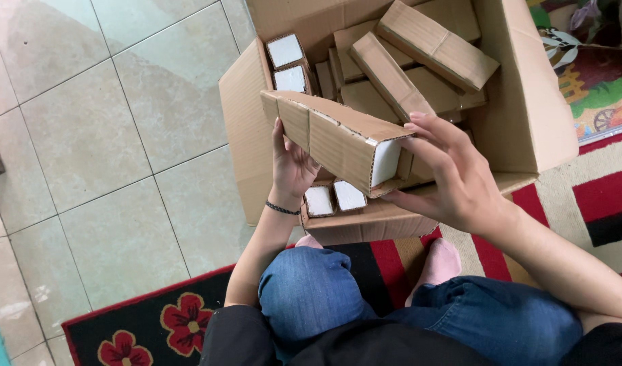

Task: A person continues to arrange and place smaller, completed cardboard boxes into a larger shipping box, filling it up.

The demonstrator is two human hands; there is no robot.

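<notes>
Pale floor tiles (pixel 87 135) lie beside the open carton (pixel 528 102); above its near edge, left hand (pixel 292 166) and right hand (pixel 453 176) grip a cardboard sleeve (pixel 334 139), white foam (pixel 385 163) showing at its end; similar sleeves (pixel 426 44) fill the carton, partly hidden behind it.

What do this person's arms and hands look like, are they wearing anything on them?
Both hands are bare, no gloves or rings visible. The left hand has a thin dark beaded bracelet at the wrist. The right hand has nothing on its wrist. Forearms are uncovered; dark sleeves begin near the elbows.
</notes>
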